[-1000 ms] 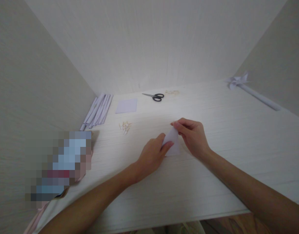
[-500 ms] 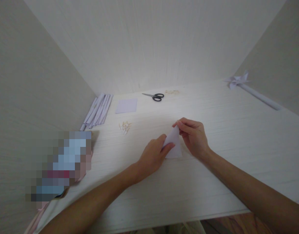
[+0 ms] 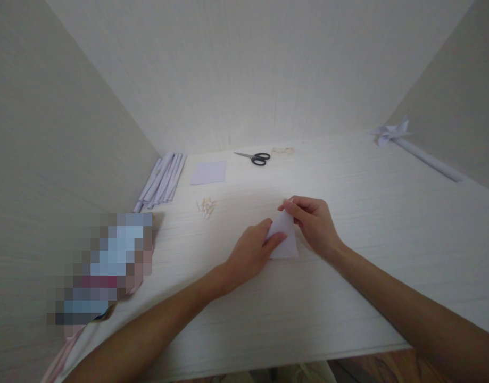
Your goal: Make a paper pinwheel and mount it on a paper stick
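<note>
Both hands [image 3: 284, 239] pinching folded paper [image 3: 284, 239] — scissors [image 3: 255, 157], paper square [image 3: 208, 172] well beyond.

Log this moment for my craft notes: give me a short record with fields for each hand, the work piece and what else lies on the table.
left hand: presses the folded paper from the left
right hand: pinches its top corner
folded paper: white, triangular, resting on the table
far side: scissors, paper square, paper strips
middle: small wooden pegs
far right: paper pinwheel
</note>
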Available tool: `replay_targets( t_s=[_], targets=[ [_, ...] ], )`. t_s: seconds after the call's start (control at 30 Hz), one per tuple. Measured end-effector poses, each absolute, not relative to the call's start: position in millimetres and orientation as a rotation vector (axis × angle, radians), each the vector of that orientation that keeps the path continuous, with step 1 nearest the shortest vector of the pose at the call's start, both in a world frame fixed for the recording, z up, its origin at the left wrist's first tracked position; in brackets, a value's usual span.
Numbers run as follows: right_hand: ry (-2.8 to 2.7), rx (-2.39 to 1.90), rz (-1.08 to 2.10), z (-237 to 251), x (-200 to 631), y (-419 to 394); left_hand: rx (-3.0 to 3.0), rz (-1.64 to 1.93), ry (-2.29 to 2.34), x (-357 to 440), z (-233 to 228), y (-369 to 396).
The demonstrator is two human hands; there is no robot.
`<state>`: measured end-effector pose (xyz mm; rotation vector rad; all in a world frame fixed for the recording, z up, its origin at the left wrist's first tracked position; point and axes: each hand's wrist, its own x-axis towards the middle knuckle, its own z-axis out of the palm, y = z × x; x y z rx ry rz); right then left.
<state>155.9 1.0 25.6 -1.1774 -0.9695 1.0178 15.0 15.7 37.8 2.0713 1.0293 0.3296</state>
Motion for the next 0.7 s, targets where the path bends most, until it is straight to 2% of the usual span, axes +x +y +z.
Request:
replay_targets(
  t_s=[0.4,0.7],
  targets=[
    [-0.851,-1.199,0.845,25,164,8,1.664,0.296,0.829,12,36,32],
    [-0.770,-1.159,0.866,21,169,12,1.698,0.721,1.010,-4,53,63]
  ],
)
